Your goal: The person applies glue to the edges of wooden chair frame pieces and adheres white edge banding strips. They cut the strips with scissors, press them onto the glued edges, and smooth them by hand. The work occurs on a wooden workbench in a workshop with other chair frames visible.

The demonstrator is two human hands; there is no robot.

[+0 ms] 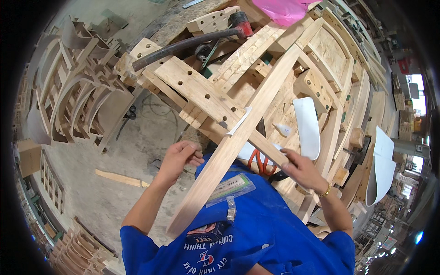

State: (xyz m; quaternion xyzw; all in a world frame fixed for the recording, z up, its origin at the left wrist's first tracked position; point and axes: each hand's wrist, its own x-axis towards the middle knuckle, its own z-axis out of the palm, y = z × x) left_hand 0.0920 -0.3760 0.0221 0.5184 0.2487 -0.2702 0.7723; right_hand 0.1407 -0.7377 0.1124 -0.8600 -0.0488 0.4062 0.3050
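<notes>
At the far left, curved wooden parts point(73, 87) are gathered above the concrete floor, on which a loose wooden stick point(120, 178) is placed nearer the worker. The left hand point(176, 161) is held beside the rail with its fingers curled; no part is seen gripped by it, though whether something small is enclosed cannot be told. Above it, a mallet point(184, 46) is laid with its handle across a drilled plank point(197, 89). Across the middle, a long wooden rail point(244, 130) is positioned diagonally, its lower end extended over the worker's blue shirt and its upper part over the bench structure. An orange-handled tool point(260, 163) is set just right of the rail. A shorter bar point(269, 149) is met by the rail at an angle, and its outer portion is gripped by the right hand point(303, 172). A white bottle point(283, 129) and a white curved sheet point(307, 128) are located beyond this hand. Assembly is judged to be partly complete: the rail and the bar have been brought together, but full seating of the joint cannot be confirmed. No second crosspiece is seen on the rail's lower length; any further fitting there is judged outstanding.
</notes>
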